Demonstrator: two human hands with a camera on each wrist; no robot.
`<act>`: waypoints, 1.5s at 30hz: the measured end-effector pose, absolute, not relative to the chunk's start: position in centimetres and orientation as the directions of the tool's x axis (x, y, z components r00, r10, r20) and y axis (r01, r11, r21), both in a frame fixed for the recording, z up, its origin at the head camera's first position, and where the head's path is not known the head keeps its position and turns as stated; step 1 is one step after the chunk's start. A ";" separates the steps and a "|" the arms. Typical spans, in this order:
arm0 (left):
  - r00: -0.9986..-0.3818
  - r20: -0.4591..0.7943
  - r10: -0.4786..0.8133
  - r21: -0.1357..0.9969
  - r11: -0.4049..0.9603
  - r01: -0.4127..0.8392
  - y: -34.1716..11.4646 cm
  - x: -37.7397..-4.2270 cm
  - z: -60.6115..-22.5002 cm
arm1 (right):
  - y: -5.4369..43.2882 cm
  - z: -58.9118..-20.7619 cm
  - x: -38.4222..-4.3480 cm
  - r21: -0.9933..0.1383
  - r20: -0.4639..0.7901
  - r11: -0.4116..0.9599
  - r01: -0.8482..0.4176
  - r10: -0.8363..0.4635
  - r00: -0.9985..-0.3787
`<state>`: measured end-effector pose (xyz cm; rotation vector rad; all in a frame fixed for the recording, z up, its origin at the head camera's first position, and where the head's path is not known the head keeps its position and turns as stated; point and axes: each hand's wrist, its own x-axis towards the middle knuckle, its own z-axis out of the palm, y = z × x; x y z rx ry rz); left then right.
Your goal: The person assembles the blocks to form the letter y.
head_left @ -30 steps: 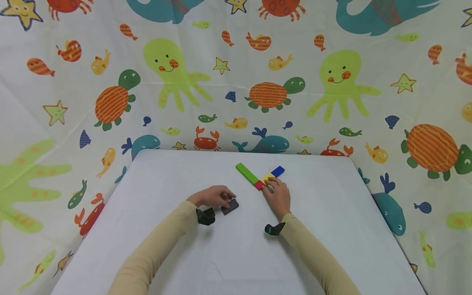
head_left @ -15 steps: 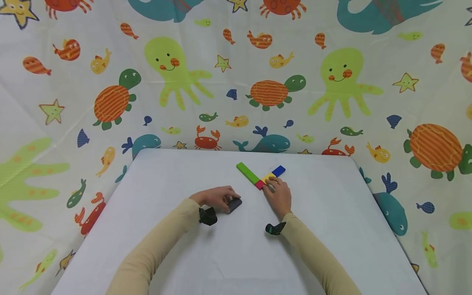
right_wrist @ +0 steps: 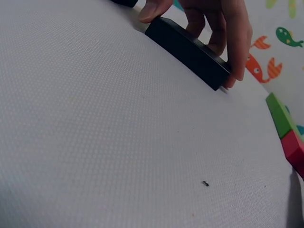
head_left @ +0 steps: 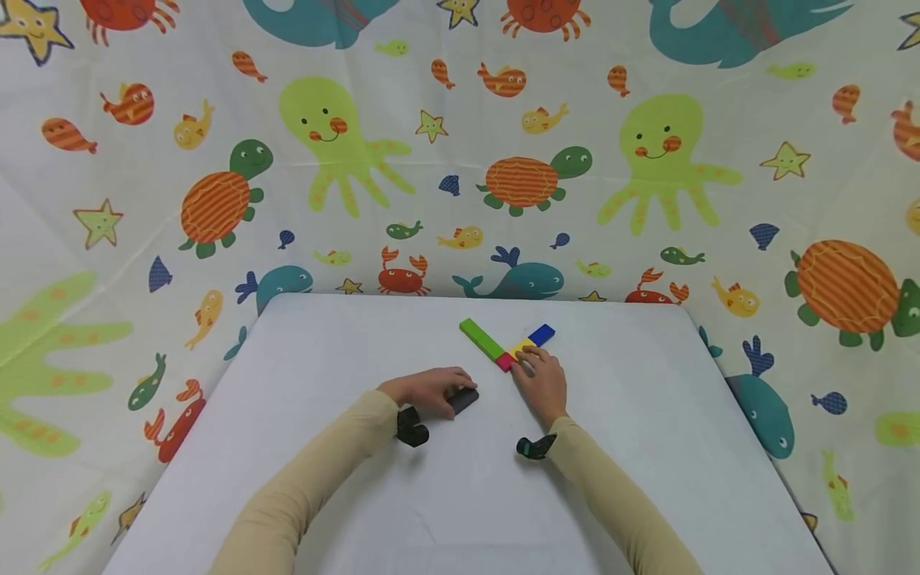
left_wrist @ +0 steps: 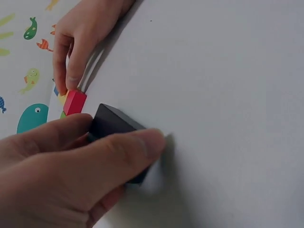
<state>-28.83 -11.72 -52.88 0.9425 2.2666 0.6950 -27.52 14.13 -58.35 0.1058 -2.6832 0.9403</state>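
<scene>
My left hand (head_left: 430, 391) holds a black rectangular block (head_left: 463, 401) between thumb and fingers, left of and nearer than a V of coloured blocks. In the left wrist view the thumb lies along one side of that black block (left_wrist: 111, 121), hiding part of it. My right hand (head_left: 544, 383) has its thumb and fingertips on a yellow block (head_left: 521, 347), right beside the red block (head_left: 505, 362) at the corner of the V. A long green block (head_left: 481, 339) runs back and left from the red one. Beyond the yellow block lies a blue block (head_left: 542, 334).
The blocks lie on a white-covered table (head_left: 345, 343) whose far edge meets a hanging cloth (head_left: 446, 144) printed with sea animals. Dark wrist cameras are strapped at the left wrist (head_left: 412, 427) and right wrist (head_left: 536, 447).
The left hand has carried the black block a little to the right, closer to the coloured blocks, and the block's angle has turned. My right hand and the coloured blocks stay put.
</scene>
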 end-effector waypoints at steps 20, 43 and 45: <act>-0.708 -0.208 0.674 0.688 0.615 0.384 -8.6 -30.7 -53.8 | 13.8 -58.5 -27.6 -0.578 0.300 0.800 -0.164 0.021 -0.954; -0.799 -0.144 0.584 0.704 0.628 0.332 -6.5 -30.9 -54.1 | 14.3 -58.7 -27.8 -0.574 0.307 0.802 -0.165 0.024 -0.952; -0.802 -0.146 0.579 0.702 0.632 0.329 -6.4 -30.9 -54.1 | 14.3 -58.8 -27.8 -0.574 0.313 0.802 -0.167 0.026 -0.949</act>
